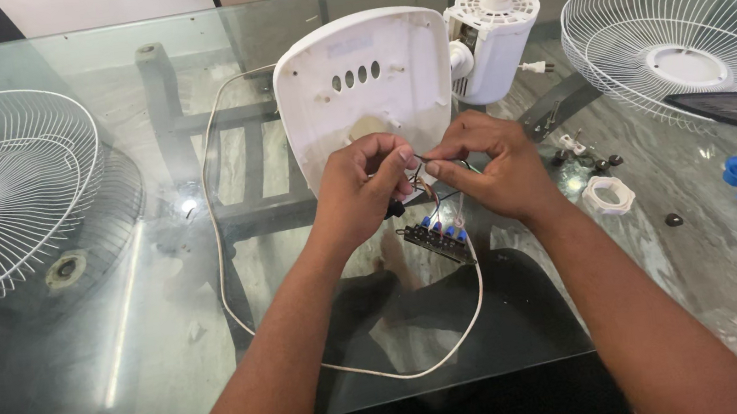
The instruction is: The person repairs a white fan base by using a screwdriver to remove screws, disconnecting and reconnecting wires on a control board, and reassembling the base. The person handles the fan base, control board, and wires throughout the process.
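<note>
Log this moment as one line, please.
left hand: pinching thin wires | right hand: pinching same wires | switch board: dangling below | white fan base: behind

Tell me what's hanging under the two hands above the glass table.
Under the left hand and right hand hangs a dark switch board with blue buttons on thin wires. The fingers cover where the wires end.

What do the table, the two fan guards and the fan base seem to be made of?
Table: clear glass, see-through with reflections.
Fan guards: thin white-coated wire, probably metal.
Fan base: smooth white moulded shell, likely plastic.
</note>
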